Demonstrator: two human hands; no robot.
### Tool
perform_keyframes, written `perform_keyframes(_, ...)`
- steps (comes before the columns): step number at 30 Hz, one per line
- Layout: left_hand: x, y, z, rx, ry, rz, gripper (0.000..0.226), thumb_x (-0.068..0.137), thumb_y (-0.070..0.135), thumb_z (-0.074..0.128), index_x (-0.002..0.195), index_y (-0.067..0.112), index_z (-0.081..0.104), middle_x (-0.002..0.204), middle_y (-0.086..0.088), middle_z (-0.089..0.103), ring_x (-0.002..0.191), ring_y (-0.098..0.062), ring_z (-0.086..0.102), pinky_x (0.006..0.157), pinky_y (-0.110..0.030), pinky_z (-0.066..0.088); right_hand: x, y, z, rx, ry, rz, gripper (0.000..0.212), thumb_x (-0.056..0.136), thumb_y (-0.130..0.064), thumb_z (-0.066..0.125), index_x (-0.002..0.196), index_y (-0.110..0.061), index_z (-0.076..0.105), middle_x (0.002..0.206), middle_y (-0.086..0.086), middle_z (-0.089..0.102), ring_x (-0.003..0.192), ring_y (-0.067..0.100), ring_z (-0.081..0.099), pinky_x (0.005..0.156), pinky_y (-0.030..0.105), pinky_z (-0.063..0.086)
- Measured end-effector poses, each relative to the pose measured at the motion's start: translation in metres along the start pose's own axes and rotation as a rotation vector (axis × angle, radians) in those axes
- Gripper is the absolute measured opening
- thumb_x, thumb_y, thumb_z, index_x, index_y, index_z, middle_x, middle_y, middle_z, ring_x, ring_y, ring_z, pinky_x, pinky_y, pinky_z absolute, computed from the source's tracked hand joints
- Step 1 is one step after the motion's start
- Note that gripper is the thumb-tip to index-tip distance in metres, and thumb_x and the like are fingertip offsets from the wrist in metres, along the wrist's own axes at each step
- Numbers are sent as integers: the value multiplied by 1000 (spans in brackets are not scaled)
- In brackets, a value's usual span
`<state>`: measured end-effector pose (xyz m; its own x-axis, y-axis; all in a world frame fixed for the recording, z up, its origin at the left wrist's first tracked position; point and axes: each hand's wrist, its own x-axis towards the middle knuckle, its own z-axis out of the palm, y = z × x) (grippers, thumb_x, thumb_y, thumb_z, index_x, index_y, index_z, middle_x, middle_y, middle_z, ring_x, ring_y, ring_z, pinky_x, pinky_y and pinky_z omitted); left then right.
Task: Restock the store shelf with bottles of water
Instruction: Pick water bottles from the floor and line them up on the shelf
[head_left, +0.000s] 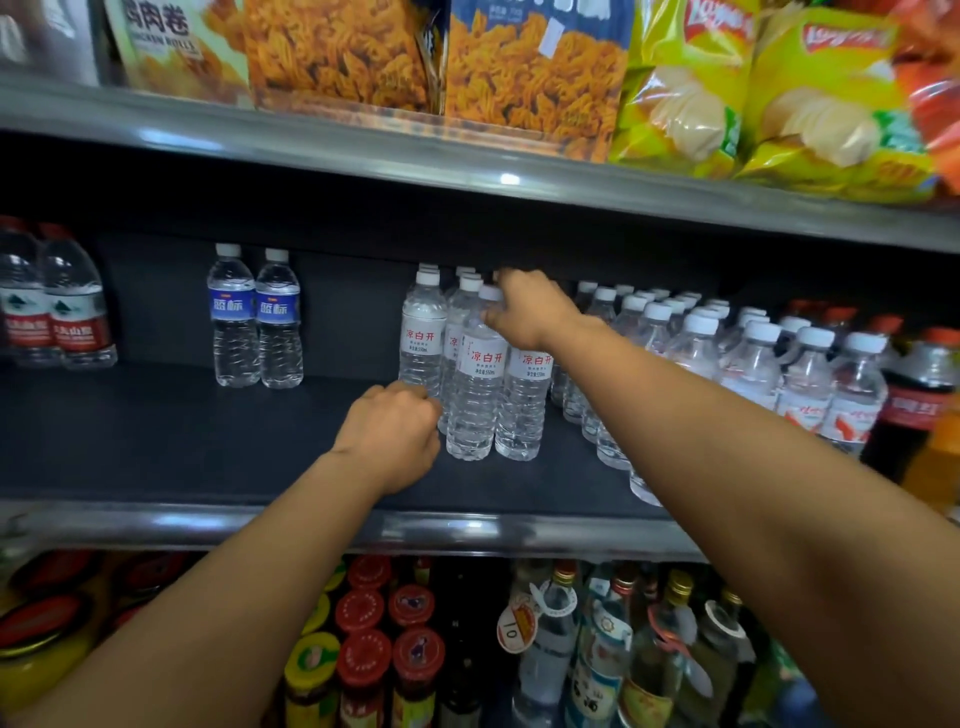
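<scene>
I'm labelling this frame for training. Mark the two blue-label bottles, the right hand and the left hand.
blue-label bottles (255, 312): head view, on the blue labels where the pair meet.
right hand (524, 312): head view, back of the hand.
left hand (392, 431): head view, back of the hand.

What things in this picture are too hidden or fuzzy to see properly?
All in the head view:
- Right hand fingers: curled over the bottle tops, grip hidden by the hand's back.
- Left hand fingers: tucked behind its knuckles at a white-label bottle.
- Back rows of bottles: hidden by front ones.
- Small label print: too tiny.
- Chip bags: cut off by the top edge.
</scene>
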<state>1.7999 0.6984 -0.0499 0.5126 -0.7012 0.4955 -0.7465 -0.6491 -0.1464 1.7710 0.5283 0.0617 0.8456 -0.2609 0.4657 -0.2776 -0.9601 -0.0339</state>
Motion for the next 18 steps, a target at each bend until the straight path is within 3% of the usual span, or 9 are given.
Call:
perform_keyframes(9, -54, 33, -37, 57, -42, 0, 26, 96, 25, 42, 112, 12, 57, 114, -5, 57, 110, -25, 51, 91, -33, 37, -143, -4, 17, -145, -35, -261, 37, 98, -28, 45, 127, -6, 47, 124, 14, 53, 113, 34, 51, 88, 37, 39)
perform_keyframes(15, -115, 74, -35, 38, -123, 25, 29, 94, 29, 43, 115, 15, 57, 118, -4, 56, 115, -26, 49, 92, -35, 39, -255, -1, 48, -105, -105, -229, 32, 98, -28, 41, 120, -8, 49, 117, 12, 54, 109, 31, 49, 89, 38, 35)
perform_keyframes(18, -149, 101, -21, -10, -153, 66, 32, 93, 33, 44, 117, 17, 58, 119, -3, 57, 117, -24, 49, 95, -34, 39, -306, 2, 66, -73, -153, -201, 38, 97, -29, 41, 127, -8, 47, 122, 13, 54, 115, 31, 48, 95, 38, 34)
